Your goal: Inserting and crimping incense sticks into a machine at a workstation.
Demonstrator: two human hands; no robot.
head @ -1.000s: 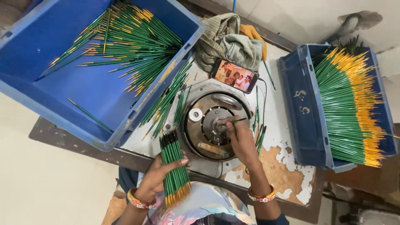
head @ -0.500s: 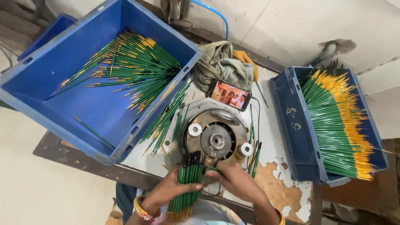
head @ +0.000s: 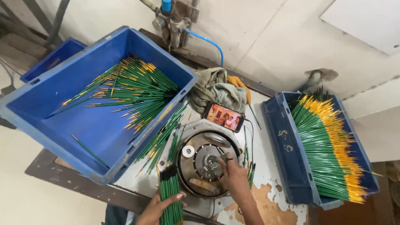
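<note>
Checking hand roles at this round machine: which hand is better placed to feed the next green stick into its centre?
Probably the right hand: it is already over the round machine, while the left hand grips the bundle of green sticks.

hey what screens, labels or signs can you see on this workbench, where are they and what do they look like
Phone with lit screen: lies flat behind the round metal machine, before the crumpled cloths; dark rectangle, orange-toned picture.
Painted marks: pale, on the right blue plastic crate's side wall.

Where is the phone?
In the head view the phone lies mid-table, just behind the round metal machine, beside the crumpled cloth.
</note>
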